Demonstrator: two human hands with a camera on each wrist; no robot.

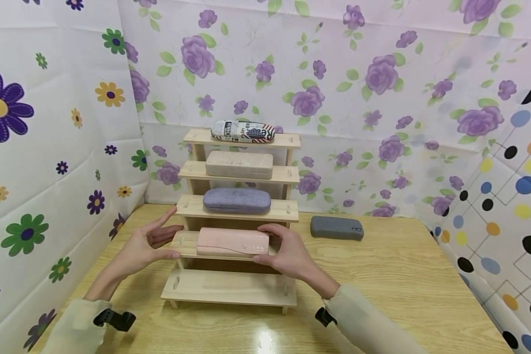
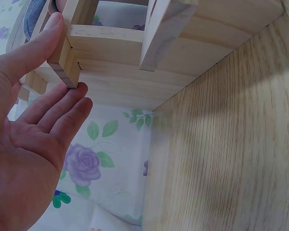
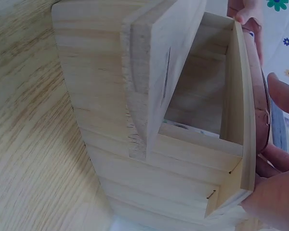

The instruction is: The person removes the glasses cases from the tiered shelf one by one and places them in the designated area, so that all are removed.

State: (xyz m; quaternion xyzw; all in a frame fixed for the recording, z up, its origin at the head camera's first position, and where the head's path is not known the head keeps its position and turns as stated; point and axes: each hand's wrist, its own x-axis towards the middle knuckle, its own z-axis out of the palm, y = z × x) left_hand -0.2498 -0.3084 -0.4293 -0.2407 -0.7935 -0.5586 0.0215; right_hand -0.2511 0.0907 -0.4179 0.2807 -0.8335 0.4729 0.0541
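A wooden stepped rack (image 1: 230, 287) stands on the table, with a pink glasses case (image 1: 233, 241) lying lengthwise on its second board from the bottom. My right hand (image 1: 292, 253) grips the case's right end, thumb at the front lower corner and a finger along the top; in the right wrist view the same case (image 3: 261, 118) sits against the board. At the board's left end is my left hand (image 1: 139, 248), fingers loosely extended and holding nothing. The left wrist view has its thumb and fingertips (image 2: 82, 91) right at the board's end.
Higher boards carry a purple-blue case (image 1: 236, 200), a beige case (image 1: 239, 164) and a newspaper-print case (image 1: 242, 132). To the right, a grey case (image 1: 336, 228) lies on the wood-grain table (image 1: 380, 295). Patterned cloths (image 1: 256, 29) hang behind and on both sides.
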